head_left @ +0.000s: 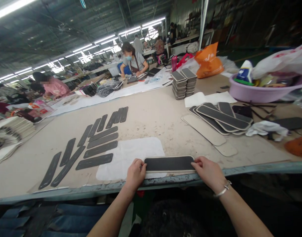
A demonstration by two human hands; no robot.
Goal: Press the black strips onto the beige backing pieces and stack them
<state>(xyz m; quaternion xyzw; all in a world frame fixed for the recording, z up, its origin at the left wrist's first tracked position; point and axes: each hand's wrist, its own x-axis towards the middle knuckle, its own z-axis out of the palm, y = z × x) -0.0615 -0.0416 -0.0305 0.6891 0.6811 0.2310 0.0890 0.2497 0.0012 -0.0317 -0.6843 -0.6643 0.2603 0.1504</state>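
A long dark panel with a pale border (169,164) lies at the table's front edge, partly over a white sheet (141,148). Its left end is pinched by my left hand (136,171), fingers closed. At the right end, my right hand (210,171) grips the corner between thumb and fingers; a bracelet is on that wrist. Several narrow dark strips (98,148) are spread on the table to the left of the sheet. To the right, more pale-edged dark panels (222,117) lie in a loose, overlapping pile.
Two stacks of panels (184,84) stand farther back, near an orange bag (209,61). A purple basin (261,90) full of items sits at right. Pale stacked pieces (11,135) are at far left. Across the table, a masked co-worker (134,61) bends over work.
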